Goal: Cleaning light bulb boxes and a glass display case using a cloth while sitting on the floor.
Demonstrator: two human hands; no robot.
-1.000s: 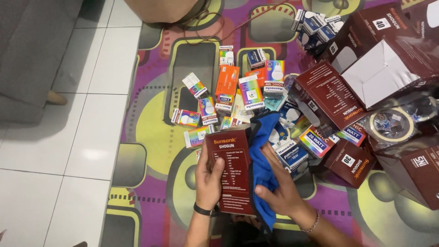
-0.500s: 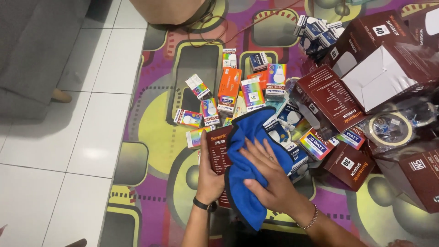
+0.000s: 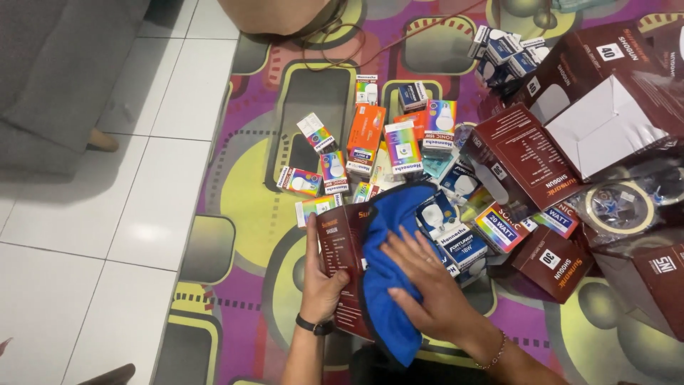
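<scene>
My left hand (image 3: 322,281) grips the stiff, light dark-red cardboard box (image 3: 342,267) by its edge; my right hand (image 3: 427,285) presses the soft blue cloth (image 3: 385,285) flat on it.

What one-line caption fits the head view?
Left hand holds a dark red box; right hand presses a blue cloth on it.

Two hands, left hand (image 3: 322,285) and right hand (image 3: 427,289), one blue cloth (image 3: 388,285), roughly six dark red boxes (image 3: 524,153), one roll of tape (image 3: 616,207), and perhaps twenty small bulb boxes (image 3: 402,146), though the pile hides some.
</scene>
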